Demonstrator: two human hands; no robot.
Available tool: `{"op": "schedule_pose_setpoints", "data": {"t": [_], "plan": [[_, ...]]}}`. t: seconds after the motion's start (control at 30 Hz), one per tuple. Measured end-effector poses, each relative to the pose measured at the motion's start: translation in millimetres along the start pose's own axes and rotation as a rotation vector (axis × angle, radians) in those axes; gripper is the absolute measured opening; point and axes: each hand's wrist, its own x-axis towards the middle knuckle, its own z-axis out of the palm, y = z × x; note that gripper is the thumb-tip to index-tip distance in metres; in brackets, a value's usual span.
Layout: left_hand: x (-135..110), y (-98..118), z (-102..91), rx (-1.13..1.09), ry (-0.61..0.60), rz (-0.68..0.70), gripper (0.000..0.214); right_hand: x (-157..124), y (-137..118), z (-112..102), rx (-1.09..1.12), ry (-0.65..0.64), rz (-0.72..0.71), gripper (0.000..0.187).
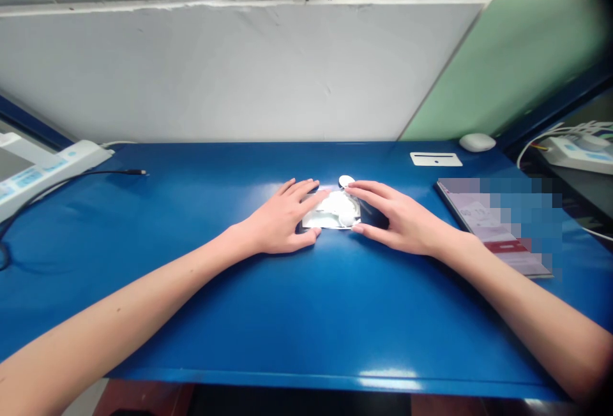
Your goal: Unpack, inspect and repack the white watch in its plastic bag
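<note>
A small, shiny white rectangular item (330, 219) lies flat on the blue table (316, 314), with rounded white parts on it that glare blurs. At its left side is my left hand (282, 217), fingers spread and index fingertip over its upper edge. The left thumb rests by the lower left corner. My right hand (402, 212) arches at the right side, with its fingers apart. Its thumb tip meets the lower right corner, while the index fingertip is beside a small white disc (346, 181) behind the item. Whether the disc is joined to the item I cannot tell.
A book or magazine (483, 215), partly pixelated, lies at the right. Behind it are a white slotted card-like plate (436, 159) and a white rounded mouse-like object (477, 142). At the left, a black cable (110, 172) runs beside a white power strip (62, 164). A grey panel (239, 71) stands behind.
</note>
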Motion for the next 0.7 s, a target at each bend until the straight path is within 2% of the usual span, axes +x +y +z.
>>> {"op": "schedule_pose_setpoints", "data": {"t": [0.13, 0.4, 0.7], "plan": [[0.4, -0.1, 2.6, -0.001, 0.030, -0.039, 0.067, -0.1, 0.5, 0.5, 0.003, 0.004, 0.017, 0.063], [0.6, -0.6, 3.1, -0.010, 0.043, -0.062, 0.077, -0.1, 0.6, 0.8, 0.008, -0.012, 0.043, 0.064], [-0.5, -1.6, 3.3, -0.068, 0.130, 0.019, 0.056, -0.8, 2.5, 2.5, -0.002, -0.004, 0.022, 0.060]]}}
